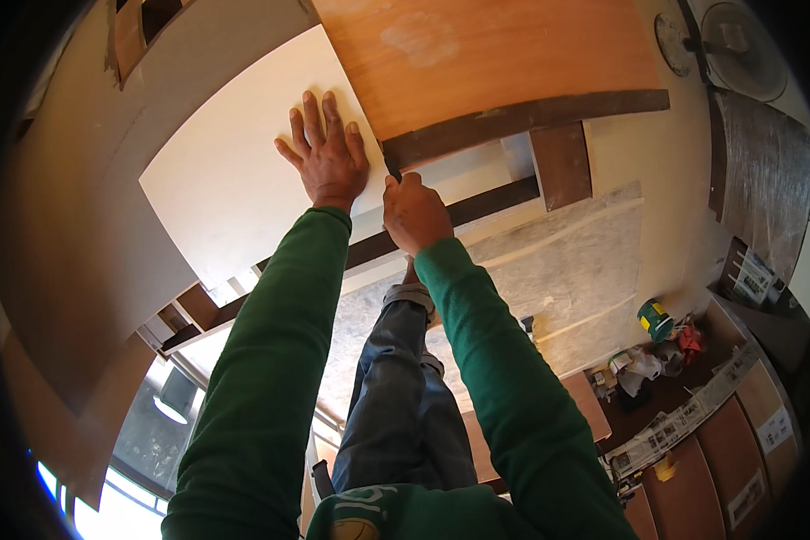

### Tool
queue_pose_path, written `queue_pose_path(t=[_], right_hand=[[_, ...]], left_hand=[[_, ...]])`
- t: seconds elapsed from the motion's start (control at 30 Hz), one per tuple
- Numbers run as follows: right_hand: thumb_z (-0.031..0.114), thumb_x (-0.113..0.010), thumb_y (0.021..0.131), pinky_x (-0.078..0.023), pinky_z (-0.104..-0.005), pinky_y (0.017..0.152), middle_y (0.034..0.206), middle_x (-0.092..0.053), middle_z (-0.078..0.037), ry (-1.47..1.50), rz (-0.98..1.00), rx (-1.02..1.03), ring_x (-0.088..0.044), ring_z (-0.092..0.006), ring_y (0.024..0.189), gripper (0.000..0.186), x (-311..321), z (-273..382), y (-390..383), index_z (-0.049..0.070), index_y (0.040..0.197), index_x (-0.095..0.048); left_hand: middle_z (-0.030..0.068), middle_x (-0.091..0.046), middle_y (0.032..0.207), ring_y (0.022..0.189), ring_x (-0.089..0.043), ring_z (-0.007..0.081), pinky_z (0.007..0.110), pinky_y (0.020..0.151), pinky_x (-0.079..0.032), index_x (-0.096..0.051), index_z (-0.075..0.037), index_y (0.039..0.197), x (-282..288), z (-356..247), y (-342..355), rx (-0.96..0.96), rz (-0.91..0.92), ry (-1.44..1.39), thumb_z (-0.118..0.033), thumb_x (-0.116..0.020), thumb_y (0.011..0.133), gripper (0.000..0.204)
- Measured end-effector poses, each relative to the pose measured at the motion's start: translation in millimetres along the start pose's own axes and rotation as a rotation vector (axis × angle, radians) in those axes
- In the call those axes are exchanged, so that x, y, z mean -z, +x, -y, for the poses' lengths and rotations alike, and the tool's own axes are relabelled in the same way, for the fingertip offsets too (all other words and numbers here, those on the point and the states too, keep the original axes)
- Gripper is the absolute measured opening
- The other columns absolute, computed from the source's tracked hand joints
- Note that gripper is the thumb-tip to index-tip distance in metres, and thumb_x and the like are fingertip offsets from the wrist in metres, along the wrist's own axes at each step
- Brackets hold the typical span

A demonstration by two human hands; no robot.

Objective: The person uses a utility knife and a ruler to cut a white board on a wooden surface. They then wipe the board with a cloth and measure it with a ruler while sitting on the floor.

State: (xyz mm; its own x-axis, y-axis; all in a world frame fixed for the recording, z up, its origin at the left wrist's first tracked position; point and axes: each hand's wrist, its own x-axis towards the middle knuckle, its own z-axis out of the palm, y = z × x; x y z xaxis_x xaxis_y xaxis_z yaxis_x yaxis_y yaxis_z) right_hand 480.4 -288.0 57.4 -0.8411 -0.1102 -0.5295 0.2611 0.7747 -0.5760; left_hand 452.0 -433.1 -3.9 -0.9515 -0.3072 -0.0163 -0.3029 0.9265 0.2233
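Note:
My left hand lies flat with its fingers spread on a pale cream sheet. At the sheet's right edge my right hand is closed in a grip. A small dark tool sticks out from the top of this fist, touching or very near the edge; its kind does not show. Beyond that edge is an orange-brown wooden panel with a dark brown strip along its near side. Under my hands runs a dark frame bar, partly covered by the sheet and my right hand.
A short brown upright joins the frame. My jean-clad legs stand below. To the right are a green tub, a red cloth, plastic bags and brown cabinet panels. A fan stands at the upper right.

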Motion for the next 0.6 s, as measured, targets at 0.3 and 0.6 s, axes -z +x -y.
queue_pose_path(t=[0.3, 0.6], right_hand=[[0.036, -0.048, 0.108, -0.057, -0.0576, 0.077, 0.084, -0.069, -0.029, -0.213, 0.188, 0.029, -0.072, -0.0472, 0.086, 0.044, 8, -11, -20, -0.005, 0.1, -0.062], [0.04, -0.069, 0.099, -0.054, -0.0488, 0.057, 0.065, -0.061, -0.014, 0.11, -0.314, -0.188, -0.065, -0.0335, 0.058, 0.041, 66, -90, -120, 0.002, 0.093, -0.056]], left_hand=[[0.0099, -0.019, 0.174, 0.159, -0.014, 0.041, 0.073, 0.122, -0.003, -0.031, -0.021, 0.165, 0, 1, -5, 0.01, 0.016, 0.002, -0.041, -0.041, 0.107, 0.062], [0.0095, -0.018, 0.175, 0.16, -0.014, 0.0384, 0.069, 0.124, -0.003, -0.031, -0.019, 0.166, 2, 7, -1, 0.019, 0.011, 0.054, -0.041, -0.037, 0.109, 0.061]])
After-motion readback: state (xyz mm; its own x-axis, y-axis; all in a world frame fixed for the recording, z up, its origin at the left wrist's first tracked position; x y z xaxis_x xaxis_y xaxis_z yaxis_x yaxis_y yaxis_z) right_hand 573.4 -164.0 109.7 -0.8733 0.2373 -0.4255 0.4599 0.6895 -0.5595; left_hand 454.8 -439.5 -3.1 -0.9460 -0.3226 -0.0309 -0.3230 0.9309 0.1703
